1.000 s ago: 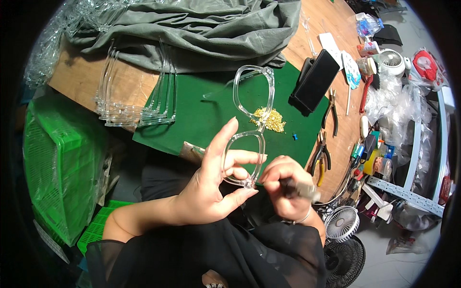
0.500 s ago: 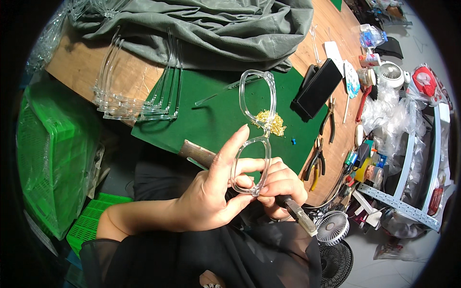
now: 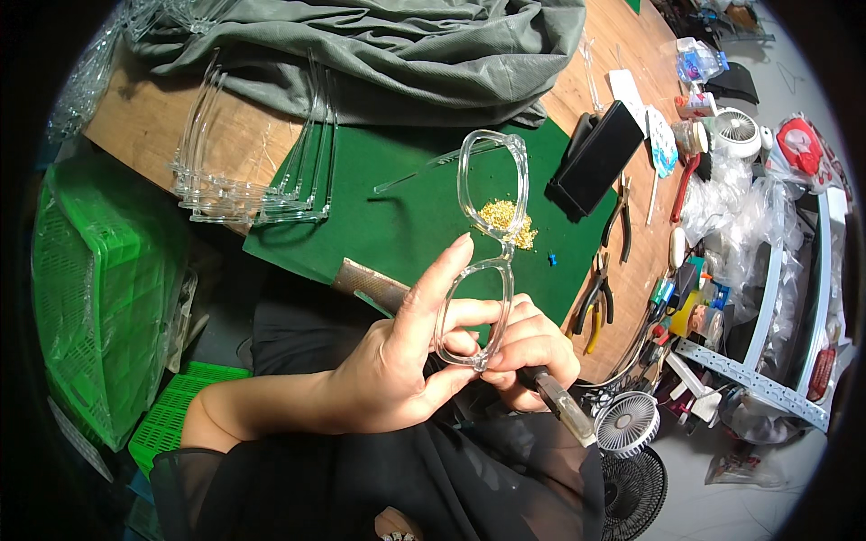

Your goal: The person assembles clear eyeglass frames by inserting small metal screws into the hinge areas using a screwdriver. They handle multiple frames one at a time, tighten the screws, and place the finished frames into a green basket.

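Observation:
A clear plastic eyeglass frame (image 3: 465,194) is held upright above the green mat, one temple (image 3: 424,174) stretching away behind its upper rim. My left hand (image 3: 388,370) is closed on its lower rim, index finger raised along the side. Against the frame's lower corner press the fingertips of my right hand (image 3: 532,347). That hand also grips a tool (image 3: 564,406) with a dark handle and a flat metal end pointing to the lower right; its kind is unclear. Small gold-coloured pieces (image 3: 505,216) lie heaped on the mat behind the frame.
More clear eyeglass frames (image 3: 244,203) stand at the mat's left. Pliers (image 3: 591,298), a black phone-like slab (image 3: 597,160) and a small blue piece (image 3: 552,260) are on the right. Grey cloth (image 3: 397,72) covers the back. A flat metal bar (image 3: 370,284) juts from the near edge.
The upper part of the eyeglass frame has tipped slightly to the right. Both hands keep nearly the same place and hold.

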A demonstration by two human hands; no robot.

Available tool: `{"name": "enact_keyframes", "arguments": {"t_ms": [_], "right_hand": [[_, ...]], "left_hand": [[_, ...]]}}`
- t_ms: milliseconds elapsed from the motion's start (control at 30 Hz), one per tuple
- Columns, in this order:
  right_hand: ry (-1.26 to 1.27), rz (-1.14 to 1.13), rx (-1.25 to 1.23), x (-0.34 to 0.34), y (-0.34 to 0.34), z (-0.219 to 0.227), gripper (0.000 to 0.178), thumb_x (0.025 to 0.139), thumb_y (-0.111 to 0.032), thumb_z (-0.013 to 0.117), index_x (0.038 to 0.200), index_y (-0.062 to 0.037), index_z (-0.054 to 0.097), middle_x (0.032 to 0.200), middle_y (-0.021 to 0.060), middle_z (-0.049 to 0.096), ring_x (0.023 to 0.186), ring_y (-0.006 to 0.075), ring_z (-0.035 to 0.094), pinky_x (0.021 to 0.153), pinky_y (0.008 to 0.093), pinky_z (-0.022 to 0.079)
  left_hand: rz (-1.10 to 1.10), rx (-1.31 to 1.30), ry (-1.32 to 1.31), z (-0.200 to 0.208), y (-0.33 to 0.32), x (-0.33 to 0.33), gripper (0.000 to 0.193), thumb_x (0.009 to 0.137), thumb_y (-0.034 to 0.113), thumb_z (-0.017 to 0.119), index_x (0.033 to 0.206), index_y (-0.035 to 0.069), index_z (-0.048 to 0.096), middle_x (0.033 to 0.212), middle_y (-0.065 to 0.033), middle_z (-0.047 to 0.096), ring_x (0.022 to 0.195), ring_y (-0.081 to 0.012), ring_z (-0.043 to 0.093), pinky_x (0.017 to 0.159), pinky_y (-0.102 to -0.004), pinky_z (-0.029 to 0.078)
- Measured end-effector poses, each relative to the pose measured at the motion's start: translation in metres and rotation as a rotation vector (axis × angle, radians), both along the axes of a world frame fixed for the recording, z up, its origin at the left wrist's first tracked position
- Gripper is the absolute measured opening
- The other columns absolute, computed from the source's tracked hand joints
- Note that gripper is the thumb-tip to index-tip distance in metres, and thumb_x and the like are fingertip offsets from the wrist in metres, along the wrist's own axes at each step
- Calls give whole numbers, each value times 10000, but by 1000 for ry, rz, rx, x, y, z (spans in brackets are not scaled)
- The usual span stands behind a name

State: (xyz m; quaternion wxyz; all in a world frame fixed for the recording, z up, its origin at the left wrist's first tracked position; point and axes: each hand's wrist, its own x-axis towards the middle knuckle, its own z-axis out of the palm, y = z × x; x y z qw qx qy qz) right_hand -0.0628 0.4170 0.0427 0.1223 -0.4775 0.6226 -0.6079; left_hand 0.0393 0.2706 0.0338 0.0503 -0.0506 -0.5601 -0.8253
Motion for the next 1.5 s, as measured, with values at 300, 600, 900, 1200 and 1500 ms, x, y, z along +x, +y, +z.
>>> {"name": "enact_keyframes", "arguments": {"t_ms": [300,600,900,1200,1500], "right_hand": [[134,19,139,-7,15,9,234,806,-198,700,917,-27,586,851,83,627,758,249,607,712,371,467],[291,120,837,-15,38,34,513,557,42,647,1047,6,498,1057,168,525,1013,348,524,931,469,400],[406,196,928,-16,24,49,546,558,-14,687,1071,-13,501,1086,138,523,1084,327,510,960,503,380],[470,172,886,-12,24,48,514,549,-45,693,1034,-15,526,994,133,522,1012,323,520,953,520,381],[492,113,840,-7,23,41,427,564,-47,665,972,-16,543,925,121,513,919,300,523,910,487,407]], "left_hand": [[88,-97,80,-1,0,0,988,753,-123,601,1421,39,-109,1183,-229,522,871,-156,598,818,-266,469],[135,-215,132,-3,2,-3,1264,606,131,870,1407,32,-102,1147,-192,528,819,-123,531,745,-232,445],[167,-268,191,-6,9,-5,1216,620,177,865,1403,32,-53,1115,-209,540,771,-111,547,685,-211,444],[164,-344,233,-5,12,0,1070,682,169,821,1379,29,22,1080,-247,554,722,-132,558,657,-222,457],[218,-543,246,6,11,3,893,692,156,804,1314,-12,184,1010,-241,615,905,-325,631,801,-413,482]]}}
